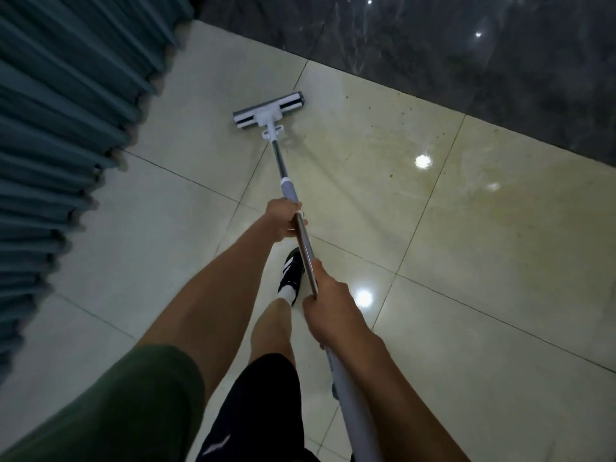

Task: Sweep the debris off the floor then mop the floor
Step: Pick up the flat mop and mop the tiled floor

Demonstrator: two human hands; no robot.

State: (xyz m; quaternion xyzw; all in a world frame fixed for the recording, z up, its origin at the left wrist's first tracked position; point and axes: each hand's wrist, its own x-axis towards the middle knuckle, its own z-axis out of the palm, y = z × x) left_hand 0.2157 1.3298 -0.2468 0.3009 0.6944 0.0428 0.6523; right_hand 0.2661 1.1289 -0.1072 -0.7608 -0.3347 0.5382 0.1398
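A flat mop with a white and grey head [269, 111] rests on the pale tiled floor [466, 261] ahead of me. Its metal pole [280, 168] runs back toward my body. My left hand [283, 220] is closed around the pole just below the grey collar. My right hand [328, 303] grips the pole lower down, nearer to me. Small greenish specks of debris [390, 176] and a yellowish wet smear lie on the tiles to the right of the mop head.
Teal pleated curtains [66, 128] hang along the left side. A dark marble wall or step [466, 61] borders the floor at the far right. My foot in a black shoe [293, 275] stands under the pole. Ceiling lights reflect on the tiles.
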